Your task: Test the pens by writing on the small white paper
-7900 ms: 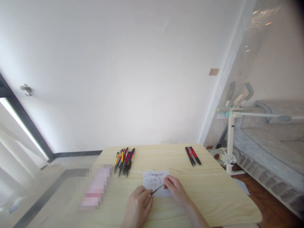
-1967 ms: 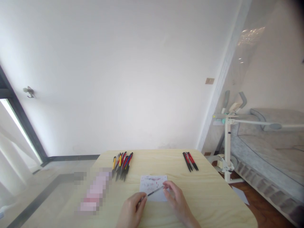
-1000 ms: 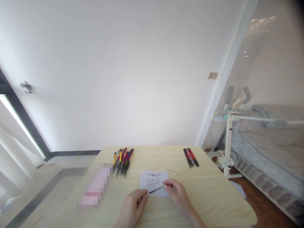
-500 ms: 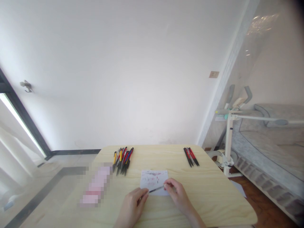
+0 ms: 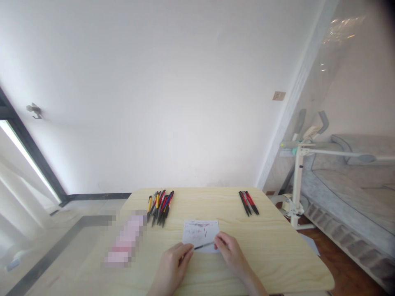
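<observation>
My left hand (image 5: 177,263) pinches the dark left end of a thin pen refill (image 5: 203,246) between thumb and fingertips. The refill's paler right end is in the closed fingers of my right hand (image 5: 228,249). It lies slantwise between the hands, over the lower part of a white sheet of paper (image 5: 190,230). Reddish and dark marks cover the sheet; a few tiny dark and red spots on its right are too small to name.
A pile of several pens (image 5: 159,207), black, red, yellow and blue, lies at the table's back left. A few red and black pens (image 5: 248,203) lie at the back right. A blurred pink patch (image 5: 126,240) covers the left edge of the wooden table (image 5: 277,255).
</observation>
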### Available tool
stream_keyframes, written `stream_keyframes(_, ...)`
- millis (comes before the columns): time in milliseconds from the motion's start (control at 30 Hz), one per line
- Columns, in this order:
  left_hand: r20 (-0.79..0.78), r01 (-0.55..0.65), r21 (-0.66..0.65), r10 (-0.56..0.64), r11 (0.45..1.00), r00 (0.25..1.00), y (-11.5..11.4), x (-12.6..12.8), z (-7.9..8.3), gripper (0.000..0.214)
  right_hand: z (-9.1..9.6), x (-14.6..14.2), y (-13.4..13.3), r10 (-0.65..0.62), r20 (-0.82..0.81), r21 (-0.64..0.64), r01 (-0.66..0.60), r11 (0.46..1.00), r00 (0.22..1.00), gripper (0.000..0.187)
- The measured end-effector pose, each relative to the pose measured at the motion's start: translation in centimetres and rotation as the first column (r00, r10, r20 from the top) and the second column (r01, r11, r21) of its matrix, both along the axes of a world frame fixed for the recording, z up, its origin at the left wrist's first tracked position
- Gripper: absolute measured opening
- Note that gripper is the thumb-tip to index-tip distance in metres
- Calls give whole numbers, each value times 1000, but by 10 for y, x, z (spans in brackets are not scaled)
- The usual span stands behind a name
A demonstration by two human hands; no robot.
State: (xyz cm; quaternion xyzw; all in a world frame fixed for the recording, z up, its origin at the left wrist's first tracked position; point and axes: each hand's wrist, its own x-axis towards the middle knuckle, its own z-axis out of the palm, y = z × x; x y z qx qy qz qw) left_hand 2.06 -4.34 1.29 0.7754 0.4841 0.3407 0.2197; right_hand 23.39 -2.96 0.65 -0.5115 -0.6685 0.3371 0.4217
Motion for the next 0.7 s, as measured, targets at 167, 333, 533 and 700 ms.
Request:
stream_keyframes(167,20,8,3,-9,1000,1000,-2,0,3,27,0,0,0,-37,-41,0,37,999,998,31)
stream_keyframes(333,16,-3,-17,3,1000,1000,-2,0,3,26,-4,3,1,-61,-146,1,61,998,987,30)
stream_keyframes(533,16,-8,-6,8,1000,1000,-1,0,3,25,-6,6,2,-22,-100,38,26,999,995,26)
stream_keyframes(700,8,3,2,-3,1000,1000,-1,0,3,28,-6,7,2,-17,-69,24,19,1000,998,24)
